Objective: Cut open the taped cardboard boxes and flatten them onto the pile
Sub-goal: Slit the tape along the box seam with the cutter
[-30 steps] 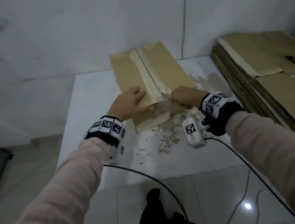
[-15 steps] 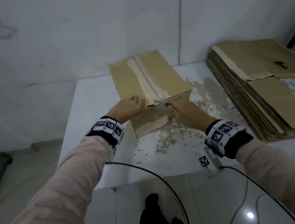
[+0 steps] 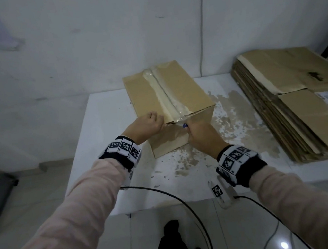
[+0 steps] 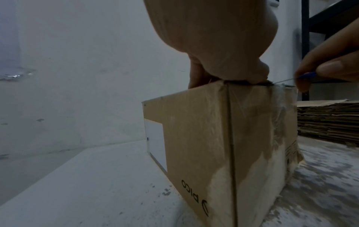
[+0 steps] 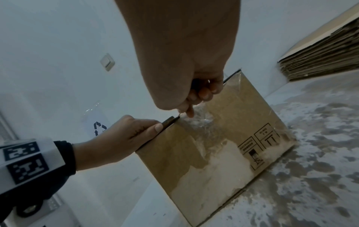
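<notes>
Box [image 3: 169, 105] sits upright on the surface [image 3: 104, 143], left of the flat pile [image 3: 300, 104]; a sec ago my knife [image 4: 303, 76] was on the top tape, now it's at the near top edge. Left hand [image 3: 145, 126] pinches that edge, right hand [image 3: 201, 134] grips the knife w/ fingers curled. Top seam looks slit, so prob the end tape's next.

The cutter [image 4: 309, 75] shows only a blue tip and thin blade; its handle is buried in the right hand [image 3: 203, 134]. The pile [image 3: 299, 96] of flattened cardboard runs off the head view's right edge. The box [image 5: 223, 145] prints are too small to read.
</notes>
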The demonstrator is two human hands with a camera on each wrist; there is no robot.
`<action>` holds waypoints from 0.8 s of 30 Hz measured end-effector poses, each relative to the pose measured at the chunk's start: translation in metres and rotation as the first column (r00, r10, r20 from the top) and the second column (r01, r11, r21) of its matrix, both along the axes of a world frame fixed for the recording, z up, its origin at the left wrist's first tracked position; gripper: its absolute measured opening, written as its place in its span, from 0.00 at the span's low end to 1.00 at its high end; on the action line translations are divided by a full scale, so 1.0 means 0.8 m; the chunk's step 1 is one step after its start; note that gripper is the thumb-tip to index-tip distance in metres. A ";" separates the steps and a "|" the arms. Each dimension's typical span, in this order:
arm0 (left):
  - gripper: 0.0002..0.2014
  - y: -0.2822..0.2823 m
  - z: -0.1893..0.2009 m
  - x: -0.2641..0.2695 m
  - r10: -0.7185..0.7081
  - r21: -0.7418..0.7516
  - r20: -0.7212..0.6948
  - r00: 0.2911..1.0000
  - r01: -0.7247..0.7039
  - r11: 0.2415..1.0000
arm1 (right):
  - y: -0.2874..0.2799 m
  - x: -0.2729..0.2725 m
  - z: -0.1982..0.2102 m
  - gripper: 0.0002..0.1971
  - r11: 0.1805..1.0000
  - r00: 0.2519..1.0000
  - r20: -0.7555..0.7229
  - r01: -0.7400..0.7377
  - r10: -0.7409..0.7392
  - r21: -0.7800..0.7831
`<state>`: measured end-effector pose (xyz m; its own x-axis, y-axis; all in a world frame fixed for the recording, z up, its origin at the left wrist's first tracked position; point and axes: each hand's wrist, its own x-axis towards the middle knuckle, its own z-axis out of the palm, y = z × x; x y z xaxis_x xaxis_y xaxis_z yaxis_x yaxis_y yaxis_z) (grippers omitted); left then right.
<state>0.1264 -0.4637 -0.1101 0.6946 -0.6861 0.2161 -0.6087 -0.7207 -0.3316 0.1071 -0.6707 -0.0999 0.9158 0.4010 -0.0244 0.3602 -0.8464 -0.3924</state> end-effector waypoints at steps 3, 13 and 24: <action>0.23 -0.002 -0.003 0.000 0.012 -0.013 -0.041 0.999 -0.012 1.000 | 0.008 0.002 0.015 0.10 0.995 0.999 -0.012 0.047 -0.048 -0.083; 0.23 -0.010 -0.001 -0.001 0.057 0.076 -0.042 0.997 -0.054 0.996 | 0.011 0.006 0.031 0.10 0.985 0.990 0.002 0.137 -0.138 -0.102; 0.24 -0.029 0.005 -0.005 0.345 0.243 -0.176 0.922 -0.299 0.923 | -0.004 0.024 0.020 0.14 0.991 0.994 -0.043 0.095 -0.099 -0.095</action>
